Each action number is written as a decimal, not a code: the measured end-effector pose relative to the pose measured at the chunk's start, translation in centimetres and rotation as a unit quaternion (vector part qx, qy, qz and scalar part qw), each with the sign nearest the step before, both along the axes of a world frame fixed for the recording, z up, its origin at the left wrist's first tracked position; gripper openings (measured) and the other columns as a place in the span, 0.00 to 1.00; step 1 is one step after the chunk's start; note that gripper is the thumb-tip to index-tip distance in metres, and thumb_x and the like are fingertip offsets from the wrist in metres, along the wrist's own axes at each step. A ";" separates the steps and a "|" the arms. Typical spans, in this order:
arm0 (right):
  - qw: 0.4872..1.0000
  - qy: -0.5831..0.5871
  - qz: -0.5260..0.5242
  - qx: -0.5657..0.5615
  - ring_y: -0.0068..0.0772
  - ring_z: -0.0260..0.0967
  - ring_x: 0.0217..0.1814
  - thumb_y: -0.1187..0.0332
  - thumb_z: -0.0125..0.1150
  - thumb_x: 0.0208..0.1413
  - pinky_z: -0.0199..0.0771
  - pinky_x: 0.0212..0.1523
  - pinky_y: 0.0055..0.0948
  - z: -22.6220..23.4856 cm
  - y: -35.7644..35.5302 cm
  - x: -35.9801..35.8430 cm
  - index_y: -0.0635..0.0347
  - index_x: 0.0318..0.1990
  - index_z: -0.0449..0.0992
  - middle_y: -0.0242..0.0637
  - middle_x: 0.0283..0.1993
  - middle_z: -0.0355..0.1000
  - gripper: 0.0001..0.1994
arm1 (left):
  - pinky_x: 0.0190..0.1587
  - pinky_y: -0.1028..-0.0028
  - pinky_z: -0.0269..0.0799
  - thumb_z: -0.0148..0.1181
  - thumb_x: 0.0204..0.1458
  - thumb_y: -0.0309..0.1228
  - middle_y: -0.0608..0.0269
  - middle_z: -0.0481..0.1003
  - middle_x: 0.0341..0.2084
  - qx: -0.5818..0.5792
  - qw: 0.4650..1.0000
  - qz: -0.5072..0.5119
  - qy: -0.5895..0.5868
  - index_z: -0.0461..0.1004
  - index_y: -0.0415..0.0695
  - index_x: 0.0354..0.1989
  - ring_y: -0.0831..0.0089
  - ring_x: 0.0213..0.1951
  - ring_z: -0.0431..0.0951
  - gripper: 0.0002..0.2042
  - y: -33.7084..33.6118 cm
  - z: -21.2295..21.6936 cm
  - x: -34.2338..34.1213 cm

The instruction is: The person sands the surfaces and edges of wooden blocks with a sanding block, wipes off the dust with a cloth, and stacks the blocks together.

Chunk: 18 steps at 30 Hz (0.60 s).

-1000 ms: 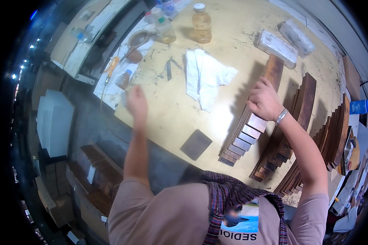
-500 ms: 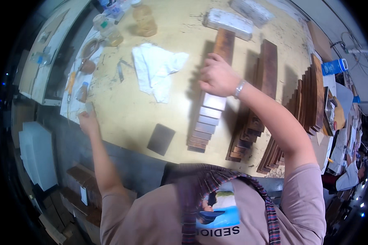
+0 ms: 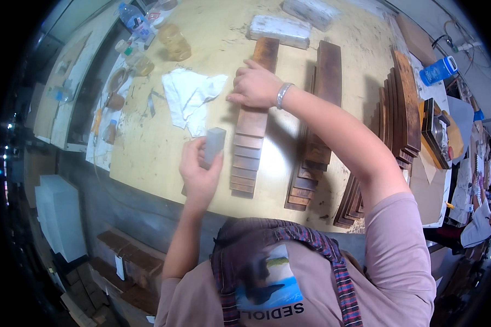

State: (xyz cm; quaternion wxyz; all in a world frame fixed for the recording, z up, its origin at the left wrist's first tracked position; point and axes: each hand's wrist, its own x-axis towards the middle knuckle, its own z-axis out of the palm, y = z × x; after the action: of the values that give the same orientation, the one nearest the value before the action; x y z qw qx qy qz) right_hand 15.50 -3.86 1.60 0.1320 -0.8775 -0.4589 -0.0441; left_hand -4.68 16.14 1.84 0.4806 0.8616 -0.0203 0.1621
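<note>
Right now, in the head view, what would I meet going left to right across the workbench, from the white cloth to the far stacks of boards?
Crumpled white cloth → grey rectangular block in the left hand → right hand pressing the fanned row of brown wooden strips → second row of dark boards → upright stack of dark wooden boards.

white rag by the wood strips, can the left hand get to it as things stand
Probably yes. The white rag lies bare on the table just beyond the left hand, nothing between them. But that hand already holds a grey block, so its fingers are not free to grab.
</note>
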 end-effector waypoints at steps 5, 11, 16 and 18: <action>0.998 0.028 -0.053 -0.027 0.42 0.71 0.48 0.54 0.46 0.64 0.53 0.74 0.46 0.1 0.1 -1.0 0.59 0.24 0.82 0.42 0.30 0.77 0.24 | 0.38 0.71 0.71 0.68 0.46 0.20 0.57 0.73 0.36 0.088 0.992 -0.030 -0.082 0.74 0.37 0.47 0.67 0.34 0.74 0.18 -3.4 -0.5 0.1; 0.998 0.031 -0.057 -0.018 0.42 0.72 0.47 0.56 0.46 0.62 0.53 0.74 0.45 0.0 -0.3 -1.0 0.60 0.24 0.81 0.43 0.29 0.77 0.23 | 0.38 0.61 0.72 0.68 0.43 0.23 0.51 0.72 0.34 0.143 0.982 -0.064 -0.106 0.73 0.38 0.45 0.53 0.35 0.75 0.19 -6.7 -1.8 1.2; 0.998 0.029 -0.060 -0.013 0.41 0.72 0.47 0.56 0.46 0.62 0.53 0.74 0.44 -0.4 0.0 -0.7 0.60 0.25 0.81 0.43 0.29 0.77 0.22 | 0.36 0.60 0.71 0.66 0.42 0.23 0.52 0.71 0.32 0.148 0.985 0.058 -0.068 0.73 0.38 0.42 0.51 0.34 0.74 0.16 -3.8 -1.8 0.4; 0.998 0.031 -0.059 -0.016 0.41 0.72 0.47 0.56 0.46 0.61 0.53 0.74 0.44 -0.3 0.0 -0.7 0.60 0.25 0.81 0.44 0.29 0.77 0.22 | 0.35 0.60 0.70 0.66 0.43 0.23 0.53 0.70 0.31 0.163 0.982 -0.001 -0.098 0.73 0.38 0.41 0.53 0.33 0.73 0.15 -5.8 -1.6 0.5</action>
State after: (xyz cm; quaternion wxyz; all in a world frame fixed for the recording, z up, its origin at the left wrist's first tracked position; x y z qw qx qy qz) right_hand 14.81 -3.87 1.30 0.1293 -0.9061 -0.4025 -0.0170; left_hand -4.16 10.37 0.22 0.3293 0.9083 -0.0947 0.2400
